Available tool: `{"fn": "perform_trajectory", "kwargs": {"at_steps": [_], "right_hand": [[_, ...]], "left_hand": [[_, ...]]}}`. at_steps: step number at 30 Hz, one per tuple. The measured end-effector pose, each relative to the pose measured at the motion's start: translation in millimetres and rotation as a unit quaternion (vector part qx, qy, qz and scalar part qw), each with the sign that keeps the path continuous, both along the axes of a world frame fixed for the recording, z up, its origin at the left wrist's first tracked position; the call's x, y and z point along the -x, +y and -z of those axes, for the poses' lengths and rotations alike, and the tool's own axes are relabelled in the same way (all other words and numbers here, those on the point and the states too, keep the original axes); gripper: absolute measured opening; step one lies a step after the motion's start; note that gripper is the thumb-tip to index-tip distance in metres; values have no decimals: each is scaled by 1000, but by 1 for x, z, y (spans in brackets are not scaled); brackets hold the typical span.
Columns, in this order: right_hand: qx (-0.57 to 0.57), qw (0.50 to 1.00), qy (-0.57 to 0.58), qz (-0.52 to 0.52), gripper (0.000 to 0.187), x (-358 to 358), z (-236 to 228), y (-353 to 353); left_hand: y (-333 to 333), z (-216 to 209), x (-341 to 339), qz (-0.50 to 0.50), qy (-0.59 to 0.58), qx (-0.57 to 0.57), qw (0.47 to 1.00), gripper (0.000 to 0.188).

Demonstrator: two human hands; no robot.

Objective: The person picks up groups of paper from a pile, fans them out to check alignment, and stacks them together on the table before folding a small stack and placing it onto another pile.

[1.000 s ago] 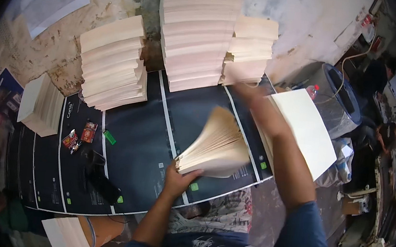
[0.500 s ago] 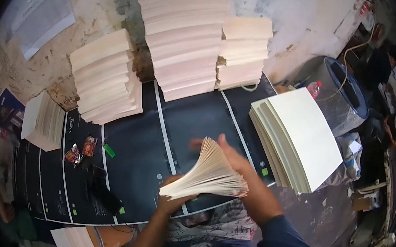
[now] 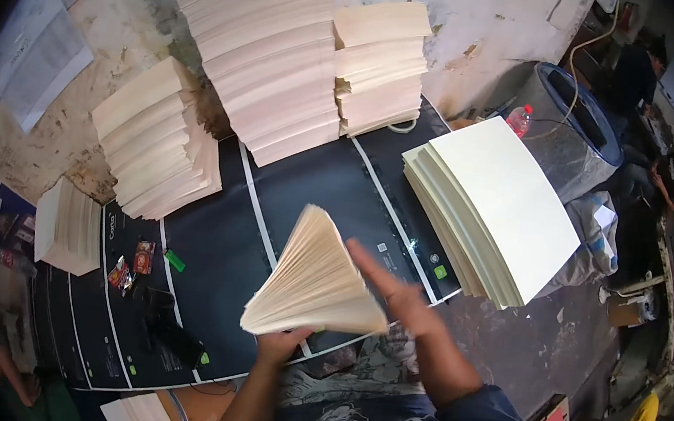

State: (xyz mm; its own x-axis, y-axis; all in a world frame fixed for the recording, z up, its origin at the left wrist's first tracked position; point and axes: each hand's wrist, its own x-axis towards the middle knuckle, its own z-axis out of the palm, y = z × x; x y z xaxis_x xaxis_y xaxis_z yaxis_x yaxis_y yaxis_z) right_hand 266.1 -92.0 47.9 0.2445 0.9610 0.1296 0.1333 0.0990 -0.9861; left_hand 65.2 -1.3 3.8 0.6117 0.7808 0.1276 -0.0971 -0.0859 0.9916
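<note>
A thick wad of cream paper sheets [image 3: 309, 277] stands fanned out above the dark table, its top edges bunched and its lower edges spread wide. My left hand [image 3: 284, 342] grips the wad from below, most of its fingers hidden behind the paper. Along the right side of the wad, my right hand [image 3: 404, 296] is held with fingers stretched out, partly blurred. Its fingertips are close to the paper's edge; whether they touch it I cannot tell.
Tall paper stacks [image 3: 266, 63] line the wall side of the table [image 3: 307, 179]. At right lies a pile of large white sheets [image 3: 502, 203]. A green lighter [image 3: 175, 260] and small packets [image 3: 143, 257] sit at left. Beyond stand a drum [image 3: 581, 113] and a bottle [image 3: 519, 119]; other people are far right.
My right hand has come from behind the paper to its right side, fingers extended. The wad has changed its fan shape, now more like a triangle. The whole view has shifted.
</note>
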Motion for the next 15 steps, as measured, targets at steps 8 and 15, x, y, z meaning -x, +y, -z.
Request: {"fn": "perform_trajectory", "kwargs": {"at_steps": [8, 15], "right_hand": [[-13, 976, 217, -18, 74, 0, 3, 3], [-12, 990, 129, -58, 88, -5, 72, 3]], "left_hand": [[-7, -5, 1, -41, 49, -38, 997, 40], [-3, 50, 20, 23, -21, -74, 997, 46]]}}
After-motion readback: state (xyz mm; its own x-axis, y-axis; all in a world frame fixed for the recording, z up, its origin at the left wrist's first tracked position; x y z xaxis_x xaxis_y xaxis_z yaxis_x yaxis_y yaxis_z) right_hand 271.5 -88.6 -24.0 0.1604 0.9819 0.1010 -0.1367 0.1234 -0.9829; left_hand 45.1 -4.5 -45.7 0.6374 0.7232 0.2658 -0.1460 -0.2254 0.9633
